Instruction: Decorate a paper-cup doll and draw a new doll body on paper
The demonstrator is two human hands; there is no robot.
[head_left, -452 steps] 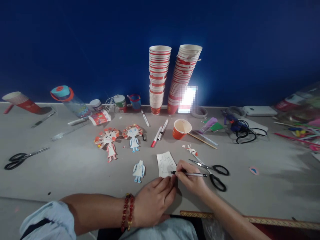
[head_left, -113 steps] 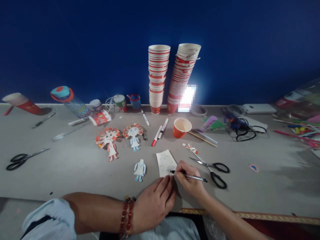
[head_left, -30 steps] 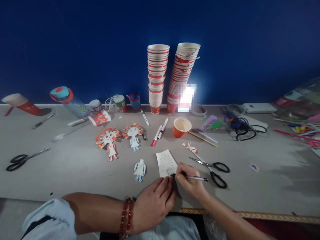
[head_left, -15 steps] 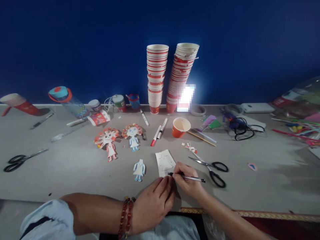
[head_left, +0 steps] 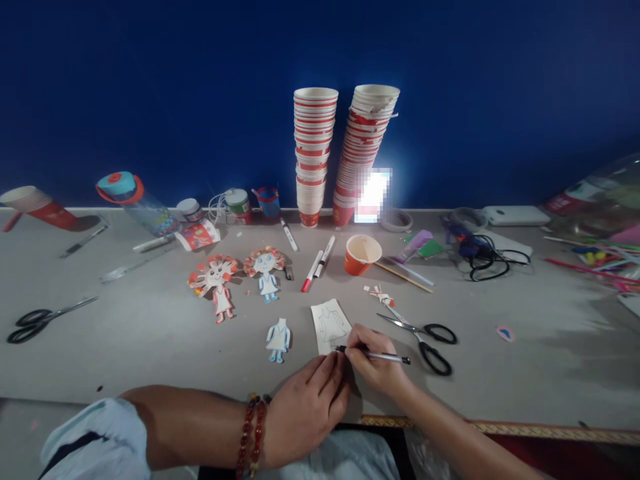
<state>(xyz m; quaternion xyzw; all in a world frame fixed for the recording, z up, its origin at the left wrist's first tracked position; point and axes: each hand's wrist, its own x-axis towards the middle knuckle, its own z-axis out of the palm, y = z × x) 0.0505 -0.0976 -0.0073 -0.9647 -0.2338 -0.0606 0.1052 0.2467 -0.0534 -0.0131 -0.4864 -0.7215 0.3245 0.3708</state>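
My right hand [head_left: 375, 360] is closed around a pen [head_left: 385, 357] with a silvery barrel and a black end. Its tip rests on the lower part of a white paper piece [head_left: 330, 323], which bears a line drawing of a dressed figure without a head. Flat over the paper's bottom edge lies my left hand [head_left: 307, 403], fingers stretched out and close together. Left of the paper is a blue-edged headless paper cutout [head_left: 278, 340]. Two paper dolls, one red-edged [head_left: 223, 300] and one blue-edged [head_left: 269, 283], lie farther back.
Black-handled scissors [head_left: 425, 340] lie open right of my right hand; another pair [head_left: 40, 323] is far left. Behind the paper are two markers [head_left: 319, 263] and an orange cup [head_left: 357, 267]. Two tall cup stacks [head_left: 311, 160] stand by the blue wall. A bottle [head_left: 137, 207] leans at left.
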